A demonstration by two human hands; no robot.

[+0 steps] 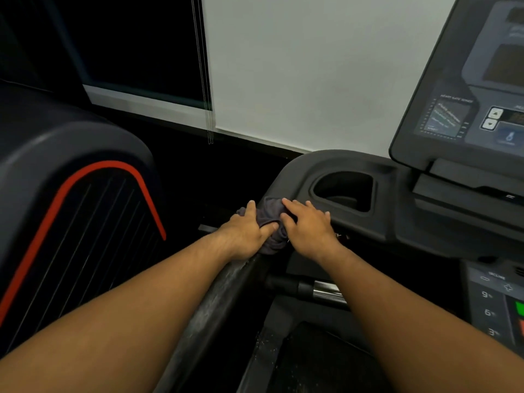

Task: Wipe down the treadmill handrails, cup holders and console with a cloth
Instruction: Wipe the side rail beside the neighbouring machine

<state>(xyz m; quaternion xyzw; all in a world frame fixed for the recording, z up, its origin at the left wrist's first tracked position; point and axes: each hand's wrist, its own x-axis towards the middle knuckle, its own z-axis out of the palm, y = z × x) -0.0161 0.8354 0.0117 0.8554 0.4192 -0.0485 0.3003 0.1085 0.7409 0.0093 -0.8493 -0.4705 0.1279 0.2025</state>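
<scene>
Currently wiping upper end of handrail (224,296), just short of cup holder (344,191).
Clutching bunched cloth (268,215) against handrail with left hand (245,232), fingers curling over it; pressing down on same cloth with right hand (310,229), fingers lying straight. Noting pale dust streaks lower on handrail; judging cup holder and console (467,109) as awaiting attention.

Dim, soft focus; glare on wall (312,66); edges warped.
</scene>
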